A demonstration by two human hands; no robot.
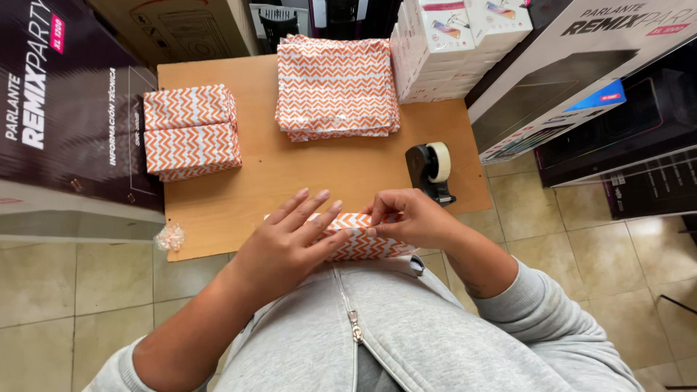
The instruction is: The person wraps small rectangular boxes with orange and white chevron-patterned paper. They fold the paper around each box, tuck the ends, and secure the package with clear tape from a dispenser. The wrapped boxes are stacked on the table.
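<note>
Left hand flat, open on wrapped box; right hand pinches its paper fold, which could spring open off the desk edge.

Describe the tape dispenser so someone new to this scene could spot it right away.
Start at the wooden table and go to its right edge, below the stack of white boxes. The tape dispenser stands there, just above the right hand. It is the only black thing on the table, holding a pale roll.
</note>
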